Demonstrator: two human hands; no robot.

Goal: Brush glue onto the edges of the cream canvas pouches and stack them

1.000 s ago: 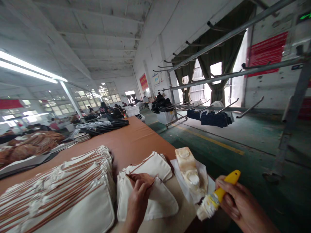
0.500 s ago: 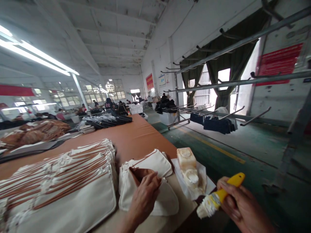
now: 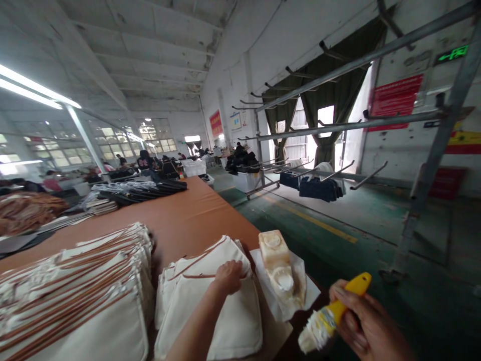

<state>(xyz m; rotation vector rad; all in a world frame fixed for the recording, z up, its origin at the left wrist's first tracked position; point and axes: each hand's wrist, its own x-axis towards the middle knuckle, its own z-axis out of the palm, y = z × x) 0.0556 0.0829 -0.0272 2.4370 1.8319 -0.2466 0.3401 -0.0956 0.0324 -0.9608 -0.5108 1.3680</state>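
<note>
My right hand is wrapped round the yellow handle of a paintbrush, its bristles caked in white paste. The brush hangs in the air at the table's right edge, pointing down to the left. My left hand is closed at the brown-trimmed top edge of a cream bag piece, on a small pile of similar pieces; its fingertips are partly hidden. Between the hands, a stained plastic container with white paste at its opening lies on a white sheet.
A long row of overlapping cream bag pieces fills the table's left side. Brown covering spans the table, with dark pieces stacked farther back. A metal rack with prongs stands to the right on a green floor. People work in the distance.
The bag piece's mouth was held apart, showing brown lining; now it lies flat. My left hand has moved towards its top edge. The camera view has turned right. The brush stays in my right hand.
</note>
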